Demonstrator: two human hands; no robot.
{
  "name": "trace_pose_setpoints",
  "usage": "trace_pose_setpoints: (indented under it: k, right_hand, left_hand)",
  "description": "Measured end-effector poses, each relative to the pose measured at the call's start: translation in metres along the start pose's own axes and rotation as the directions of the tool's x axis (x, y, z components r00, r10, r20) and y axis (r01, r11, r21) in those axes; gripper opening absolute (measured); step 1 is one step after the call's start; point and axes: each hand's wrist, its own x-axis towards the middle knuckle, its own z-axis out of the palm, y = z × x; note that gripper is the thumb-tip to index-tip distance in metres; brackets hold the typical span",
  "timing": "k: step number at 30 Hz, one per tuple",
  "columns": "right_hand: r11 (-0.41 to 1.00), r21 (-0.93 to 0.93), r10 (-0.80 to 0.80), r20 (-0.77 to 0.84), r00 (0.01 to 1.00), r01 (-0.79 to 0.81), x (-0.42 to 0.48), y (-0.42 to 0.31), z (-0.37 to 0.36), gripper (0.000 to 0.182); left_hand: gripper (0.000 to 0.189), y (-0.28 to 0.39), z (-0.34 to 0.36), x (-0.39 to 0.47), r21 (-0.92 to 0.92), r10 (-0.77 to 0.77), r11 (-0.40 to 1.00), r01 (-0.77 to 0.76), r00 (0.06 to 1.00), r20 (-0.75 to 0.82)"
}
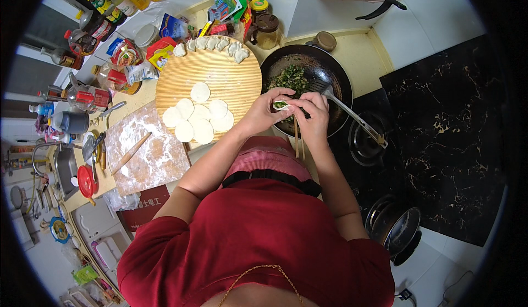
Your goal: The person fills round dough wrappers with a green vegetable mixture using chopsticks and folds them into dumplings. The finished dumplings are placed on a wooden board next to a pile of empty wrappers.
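Observation:
My left hand cradles a round dumpling wrapper, part folded around green chopped filling. The fingers of my right hand pinch the wrapper's edge from the other side. A pair of wooden chopsticks sticks out below my right hand and seems tucked in it. Both hands are over the near left rim of a black wok, where chopped green filling lies. Left of them, a round slatted board carries several flat dough wrappers and, along its far edge, folded dumplings.
A slotted spatula leans across the wok's right rim, over the black cooktop. A floured board bears a rolling pin. Bottles, seasoning packets and a lidded jar crowd the counter's back. A sink is far left.

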Motion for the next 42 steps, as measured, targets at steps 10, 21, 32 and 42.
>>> trace_pose_setpoints:
  k: [10,21,32,42]
  right_hand:
    - [0.996,0.053,0.070,-0.105,0.992,-0.065,-0.006,0.002,0.005,0.017]
    - [1.000,0.003,-0.029,0.026,0.999,0.029,0.006,-0.007,-0.004,0.019]
    - [0.972,0.192,0.136,-0.007,0.991,-0.132,0.004,-0.002,0.004,0.016]
    - [0.997,0.061,0.058,-0.119,0.991,-0.051,-0.003,0.003,0.008,0.021]
  left_hand:
    - [0.040,-0.010,0.002,0.000,-0.235,-0.050,0.972,0.032,0.996,-0.071]
    - [0.042,-0.015,-0.003,0.000,-0.119,-0.023,0.993,0.020,0.999,-0.025]
    - [0.042,-0.008,0.000,0.000,-0.109,0.006,0.994,-0.009,0.999,-0.032]
    - [0.045,-0.002,0.009,-0.005,-0.309,-0.114,0.946,0.100,0.993,-0.028]
